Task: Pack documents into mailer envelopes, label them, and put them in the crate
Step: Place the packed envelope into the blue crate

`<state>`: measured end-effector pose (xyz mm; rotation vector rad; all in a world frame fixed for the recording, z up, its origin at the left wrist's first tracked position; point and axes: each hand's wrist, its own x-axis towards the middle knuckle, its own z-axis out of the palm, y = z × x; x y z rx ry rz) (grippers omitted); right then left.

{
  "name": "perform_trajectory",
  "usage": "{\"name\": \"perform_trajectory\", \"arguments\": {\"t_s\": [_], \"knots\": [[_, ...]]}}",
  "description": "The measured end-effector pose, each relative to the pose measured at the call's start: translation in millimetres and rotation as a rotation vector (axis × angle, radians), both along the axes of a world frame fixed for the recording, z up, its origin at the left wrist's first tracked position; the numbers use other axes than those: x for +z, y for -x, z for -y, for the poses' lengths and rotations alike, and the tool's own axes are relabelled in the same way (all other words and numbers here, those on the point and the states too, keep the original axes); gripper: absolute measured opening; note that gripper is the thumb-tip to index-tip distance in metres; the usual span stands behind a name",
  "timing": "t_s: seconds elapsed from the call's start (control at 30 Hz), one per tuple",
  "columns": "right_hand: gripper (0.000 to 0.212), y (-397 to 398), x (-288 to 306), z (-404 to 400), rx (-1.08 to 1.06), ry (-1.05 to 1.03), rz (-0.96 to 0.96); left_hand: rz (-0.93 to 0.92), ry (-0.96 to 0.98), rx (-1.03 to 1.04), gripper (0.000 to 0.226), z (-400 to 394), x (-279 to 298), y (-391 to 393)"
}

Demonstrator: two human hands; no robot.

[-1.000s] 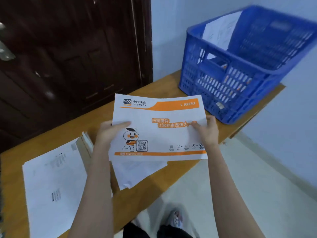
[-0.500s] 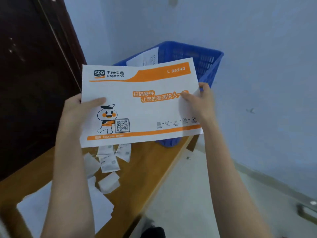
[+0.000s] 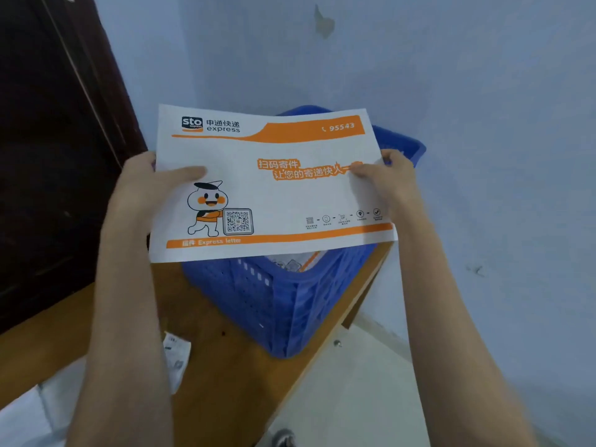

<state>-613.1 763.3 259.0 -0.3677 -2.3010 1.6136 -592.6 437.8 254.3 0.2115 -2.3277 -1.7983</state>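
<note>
A white and orange mailer envelope point(image 3: 274, 185) is held flat in the air by two hands. It is gripped at its left edge by the left hand point(image 3: 142, 185), with the thumb laid on the printed front and the other fingers hidden behind. It is gripped at its right edge by the right hand point(image 3: 392, 179) in the same way, with the thumb pressed on the orange words.

A cartoon figure, a square code and the words "Express letter" are printed on the front. The number 95543 is seen in the orange band at the top.

The envelope is held right above a blue crate point(image 3: 283, 301), and most of the crate's open top is covered by it. The envelope is not inside the crate. Something white and orange point(image 3: 306, 261) is seen in the crate just under the envelope's lower edge, but what it is cannot be told.

The crate is set on a wooden worktop point(image 3: 222, 366), near its corner. A small printed slip point(image 3: 175, 353) and white sheets point(image 3: 29, 414) are seen lying on the worktop beside the left arm. A dark door point(image 3: 48, 156) is seen on the left, and a blue wall point(image 3: 483, 124) behind.
</note>
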Motion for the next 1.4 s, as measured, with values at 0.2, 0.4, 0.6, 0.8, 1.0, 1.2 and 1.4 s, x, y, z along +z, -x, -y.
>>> {"name": "perform_trajectory", "arguments": {"t_s": [0.2, 0.4, 0.6, 0.8, 1.0, 1.2, 1.4], "knots": [[0.046, 71, 0, -19, 0.06, -0.017, 0.064, 0.069, -0.091, 0.063, 0.029, -31, 7, 45], [0.043, 109, -12, -30, 0.145, -0.024, 0.103, 0.139, -0.12, 0.099, 0.036, -44, 1, 65], [0.039, 161, -18, -37, 0.278, -0.027, 0.188, 0.209, -0.027, 0.181, 0.026, -52, -7, 84], [0.042, 229, -12, -42, 0.481, -0.09, 0.261, 0.33, -0.01, 0.148, 0.025, -55, -11, 98], [0.038, 290, -12, -45, 0.677, -0.174, 0.314, 0.469, 0.031, 0.181, 0.021, -65, -3, 124], [0.042, 334, -35, -41, 0.764, -0.356, 0.571, 0.801, 0.039, 0.12, 0.034, -77, -19, 160], [0.047, 339, -87, -42, 0.867, -0.596, 0.911, 1.176, 0.02, 0.019, 0.042, -89, -83, 170]]}}
